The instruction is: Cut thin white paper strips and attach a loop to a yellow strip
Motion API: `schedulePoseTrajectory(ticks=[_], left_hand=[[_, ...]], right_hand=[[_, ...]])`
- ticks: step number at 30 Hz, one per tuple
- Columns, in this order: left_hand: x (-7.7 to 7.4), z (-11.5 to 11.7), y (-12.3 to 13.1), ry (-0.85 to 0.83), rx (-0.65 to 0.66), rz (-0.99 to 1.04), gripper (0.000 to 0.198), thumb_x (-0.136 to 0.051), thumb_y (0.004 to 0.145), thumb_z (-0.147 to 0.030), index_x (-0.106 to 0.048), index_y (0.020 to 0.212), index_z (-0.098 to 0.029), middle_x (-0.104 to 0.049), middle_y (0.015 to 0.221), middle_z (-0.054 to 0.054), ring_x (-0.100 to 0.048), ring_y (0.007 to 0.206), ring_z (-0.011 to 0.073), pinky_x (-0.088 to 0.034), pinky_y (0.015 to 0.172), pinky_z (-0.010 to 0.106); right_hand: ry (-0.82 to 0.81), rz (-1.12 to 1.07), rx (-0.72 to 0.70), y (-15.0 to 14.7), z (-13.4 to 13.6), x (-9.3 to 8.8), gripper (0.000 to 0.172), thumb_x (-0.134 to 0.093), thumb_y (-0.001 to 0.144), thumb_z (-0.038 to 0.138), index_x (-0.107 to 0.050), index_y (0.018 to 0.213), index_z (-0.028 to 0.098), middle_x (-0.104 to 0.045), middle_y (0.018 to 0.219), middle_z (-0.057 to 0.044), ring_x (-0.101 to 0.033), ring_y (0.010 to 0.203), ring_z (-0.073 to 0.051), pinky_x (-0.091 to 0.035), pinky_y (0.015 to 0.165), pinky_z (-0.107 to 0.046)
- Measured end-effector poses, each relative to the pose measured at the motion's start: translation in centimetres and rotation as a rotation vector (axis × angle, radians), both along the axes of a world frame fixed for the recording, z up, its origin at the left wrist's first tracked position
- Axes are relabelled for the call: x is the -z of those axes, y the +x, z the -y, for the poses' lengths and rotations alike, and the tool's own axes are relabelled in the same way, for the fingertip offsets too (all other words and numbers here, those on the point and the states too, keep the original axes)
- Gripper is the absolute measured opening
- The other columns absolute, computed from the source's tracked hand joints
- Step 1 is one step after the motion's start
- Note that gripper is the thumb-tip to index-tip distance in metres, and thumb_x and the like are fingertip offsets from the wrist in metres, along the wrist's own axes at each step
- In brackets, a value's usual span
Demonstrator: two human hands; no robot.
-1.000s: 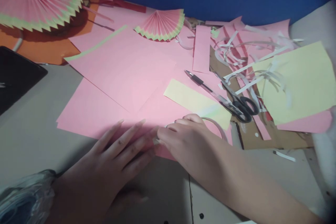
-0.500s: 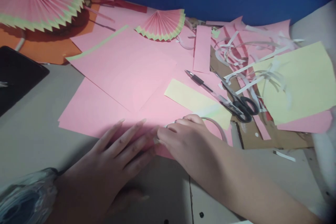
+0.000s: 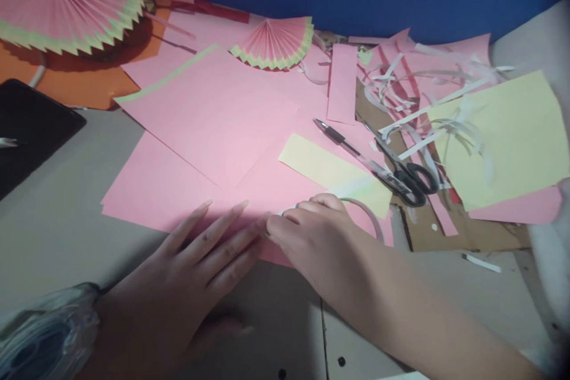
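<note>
My left hand (image 3: 191,255) lies with fingers spread on the near edge of a pink paper sheet (image 3: 146,178). Beside its fingertips, my right hand (image 3: 316,225) is closed, fingers curled down against the paper. What it pinches is mostly hidden; a bit of white shows by the knuckles. From behind that hand, a thin pale strip (image 3: 371,217) curves out. Above it lies a pale yellow paper strip (image 3: 320,163). Another pink sheet (image 3: 209,113) with a green edge rests on top, farther back.
A pen (image 3: 356,154) and black-handled scissors (image 3: 407,181) lie to the right, near paper scraps (image 3: 414,101), cardboard (image 3: 472,234) and a yellow sheet (image 3: 507,142). Pleated pink fans (image 3: 276,41) sit at the back. A glossy clear roll-like object (image 3: 48,338) is at lower left, below a black item (image 3: 31,130).
Almost nothing differs: the view has shifted very slightly, and both hands keep the same place and pose on the pink paper.
</note>
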State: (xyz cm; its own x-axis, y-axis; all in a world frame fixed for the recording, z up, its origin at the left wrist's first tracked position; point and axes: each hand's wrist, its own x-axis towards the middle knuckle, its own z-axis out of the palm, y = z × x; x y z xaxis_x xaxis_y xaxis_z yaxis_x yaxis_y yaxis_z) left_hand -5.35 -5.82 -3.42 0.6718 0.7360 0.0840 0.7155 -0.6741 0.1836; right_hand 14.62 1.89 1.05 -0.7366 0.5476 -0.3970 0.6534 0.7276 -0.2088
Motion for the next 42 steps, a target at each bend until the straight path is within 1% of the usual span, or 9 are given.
schedulePoseTrajectory(ticks=[4, 9, 13, 15, 18, 21, 25, 29, 42], left_hand=[[0.1, 0.1, -0.1, 0.004, 0.008, -0.003, 0.065, -0.043, 0.081, -0.061, -0.044, 0.130, -0.018, -0.043, 0.140, 0.008, -0.023, 0.135, 0.0270, -0.007, 0.112, 0.047], [0.1, 0.0, -0.1, 0.016, -0.006, 0.007, 0.072, -0.044, 0.080, -0.061, -0.037, 0.134, -0.013, -0.039, 0.142, 0.011, -0.025, 0.134, 0.0283, -0.011, 0.111, 0.048], [-0.1, -0.2, 0.0, -0.036, -0.016, 0.015, 0.067, -0.042, 0.082, -0.058, -0.037, 0.135, -0.017, -0.036, 0.144, 0.007, -0.027, 0.133, 0.0267, -0.007, 0.112, 0.045], [-0.2, -0.3, 0.1, -0.070, -0.032, 0.034, 0.063, -0.042, 0.083, -0.058, -0.040, 0.134, -0.020, -0.037, 0.144, 0.004, -0.029, 0.132, 0.0262, -0.004, 0.113, 0.043], [-0.4, -0.3, 0.3, -0.076, -0.051, 0.048, 0.060, -0.041, 0.083, -0.057, -0.045, 0.130, -0.020, -0.040, 0.142, 0.003, -0.031, 0.131, 0.0255, -0.004, 0.113, 0.042], [-0.6, -0.4, 0.4, -0.058, -0.046, 0.043, 0.059, -0.040, 0.084, -0.057, -0.046, 0.129, -0.019, -0.040, 0.142, 0.004, -0.028, 0.133, 0.0245, -0.005, 0.113, 0.042], [-0.5, -0.5, 0.3, -0.049, -0.004, 0.012, 0.060, -0.039, 0.084, -0.057, -0.044, 0.130, -0.018, -0.032, 0.146, 0.005, -0.021, 0.136, 0.0257, -0.007, 0.112, 0.045], [-0.5, -0.6, 0.3, -0.046, -0.006, 0.016, 0.059, -0.040, 0.084, -0.056, -0.046, 0.128, -0.017, -0.028, 0.148, 0.007, -0.021, 0.136, 0.0263, -0.008, 0.112, 0.045], [-0.6, -0.4, 0.2, -0.020, -0.004, 0.016, 0.060, -0.038, 0.085, -0.056, -0.045, 0.129, -0.017, -0.039, 0.142, 0.008, -0.027, 0.133, 0.0262, -0.007, 0.111, 0.045]], right_hand=[[-0.011, 0.009, -0.003, 0.0, -0.1, -0.2, 0.029, -0.049, 0.061, 0.000, -0.052, 0.079, 0.022, -0.057, 0.066, -0.001, -0.047, 0.061, -0.019, -0.025, 0.065, -0.034], [-0.010, -0.025, 0.023, 0.1, -0.1, -0.1, 0.023, -0.049, 0.067, 0.000, -0.051, 0.077, 0.021, -0.059, 0.066, 0.000, -0.050, 0.061, -0.018, -0.026, 0.068, -0.033], [0.013, -0.018, 0.021, 0.1, -0.1, -0.1, 0.021, -0.049, 0.068, 0.001, -0.050, 0.076, 0.020, -0.058, 0.065, 0.000, -0.049, 0.061, -0.018, -0.026, 0.068, -0.032], [0.017, -0.025, 0.018, 0.0, -0.2, -0.2, 0.016, -0.048, 0.074, 0.005, -0.050, 0.076, 0.020, -0.058, 0.064, -0.001, -0.048, 0.059, -0.018, -0.026, 0.069, -0.033], [0.014, -0.015, -0.036, -0.1, -0.4, -0.5, 0.015, -0.044, 0.082, 0.009, -0.050, 0.072, 0.019, -0.057, 0.062, -0.001, -0.047, 0.056, -0.017, -0.026, 0.068, -0.033], [0.065, -0.023, -0.099, -0.1, -0.5, -0.8, 0.017, -0.046, 0.082, 0.010, -0.050, 0.067, 0.018, -0.054, 0.058, 0.000, -0.044, 0.054, -0.016, -0.025, 0.065, -0.032], [0.040, -0.068, 0.002, -0.2, -0.5, -1.1, 0.018, -0.046, 0.084, 0.014, -0.051, 0.068, 0.017, -0.056, 0.060, 0.000, -0.045, 0.059, -0.015, -0.025, 0.067, -0.030], [-0.048, -0.055, 0.090, -0.5, -0.6, -1.1, 0.017, -0.046, 0.084, 0.017, -0.051, 0.068, 0.018, -0.058, 0.060, 0.001, -0.045, 0.059, -0.014, -0.027, 0.072, -0.030], [-0.037, -0.071, 0.108, -0.5, -0.4, -0.8, 0.016, -0.046, 0.084, 0.017, -0.050, 0.068, 0.018, -0.056, 0.059, 0.002, -0.044, 0.057, -0.014, -0.027, 0.072, -0.030]])
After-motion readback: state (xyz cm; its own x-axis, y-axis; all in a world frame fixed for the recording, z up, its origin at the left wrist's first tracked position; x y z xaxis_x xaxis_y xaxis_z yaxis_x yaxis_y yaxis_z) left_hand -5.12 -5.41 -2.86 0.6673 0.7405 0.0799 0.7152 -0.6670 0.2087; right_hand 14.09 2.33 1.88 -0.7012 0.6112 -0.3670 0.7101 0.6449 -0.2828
